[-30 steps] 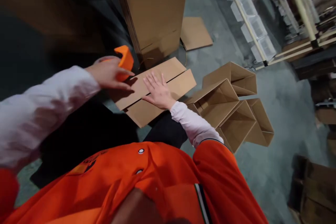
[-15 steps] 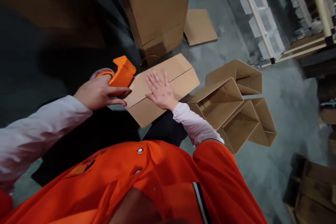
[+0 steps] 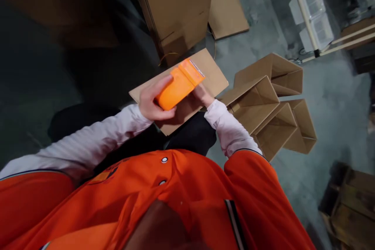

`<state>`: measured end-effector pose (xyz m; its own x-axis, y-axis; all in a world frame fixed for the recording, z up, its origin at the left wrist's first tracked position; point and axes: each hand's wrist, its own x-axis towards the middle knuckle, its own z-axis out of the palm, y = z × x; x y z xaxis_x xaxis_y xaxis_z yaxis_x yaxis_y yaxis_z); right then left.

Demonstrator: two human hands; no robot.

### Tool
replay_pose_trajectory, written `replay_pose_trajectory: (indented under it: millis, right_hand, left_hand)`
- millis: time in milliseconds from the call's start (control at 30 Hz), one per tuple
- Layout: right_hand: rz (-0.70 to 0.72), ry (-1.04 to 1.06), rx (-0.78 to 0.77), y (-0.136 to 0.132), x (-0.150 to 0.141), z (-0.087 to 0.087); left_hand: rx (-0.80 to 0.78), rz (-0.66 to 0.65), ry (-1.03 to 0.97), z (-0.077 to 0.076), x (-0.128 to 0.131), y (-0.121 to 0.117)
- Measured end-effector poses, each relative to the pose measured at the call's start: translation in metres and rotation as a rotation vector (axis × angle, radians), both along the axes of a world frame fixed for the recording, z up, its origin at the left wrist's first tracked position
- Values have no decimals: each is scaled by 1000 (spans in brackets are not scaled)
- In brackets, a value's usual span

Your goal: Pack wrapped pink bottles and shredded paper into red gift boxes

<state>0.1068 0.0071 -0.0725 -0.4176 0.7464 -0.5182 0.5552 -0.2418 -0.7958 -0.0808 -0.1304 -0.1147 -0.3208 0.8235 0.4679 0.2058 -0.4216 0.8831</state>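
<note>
My left hand (image 3: 152,101) is closed around an orange tape dispenser (image 3: 179,84), with the thumb on the near side. The dispenser's toothed cutting edge points up and to the right, above a closed cardboard box (image 3: 212,68). Behind the dispenser, my right hand (image 3: 202,93) is at the right part of the box top; its fingers are mostly hidden. The box lies tilted in front of my dark-trousered legs (image 3: 193,131).
Several open cardboard boxes (image 3: 260,109) stand on the floor at right. A large upright carton (image 3: 181,4) rises ahead, with a flat cardboard piece (image 3: 227,13) beside it. Clear plastic bins (image 3: 313,4) hang on a rack at upper right. A wooden pallet (image 3: 351,207) is at lower right.
My left hand has brought the tape dispenser rightward from the box's left end to over its top. The dispenser now covers most of my right hand, which was lying flat on the box.
</note>
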Motion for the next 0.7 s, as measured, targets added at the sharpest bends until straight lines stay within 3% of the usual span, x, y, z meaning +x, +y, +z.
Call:
replay_pose_trajectory:
  millis: [100, 200, 333, 433, 567, 700]
  right_hand:
    - [-107, 45, 7, 3, -6, 9]
    - [-260, 2, -147, 7, -11, 32]
    - [-383, 1, -423, 6, -11, 61]
    - [-485, -12, -470, 2, -12, 68]
    - [-457, -141, -312, 10, -13, 69]
    - [-237, -428, 92, 59, 6, 85]
  left_hand:
    - [-157, -141, 41, -12, 18, 5]
    - [-264, -234, 102, -19, 14, 5]
    - [-285, -248, 110, -11, 5, 1]
    - [-341, -278, 118, 0, 2, -1]
    - [-408, -328, 173, 16, 0, 5]
    - [-529, -344, 385, 40, 4, 26]
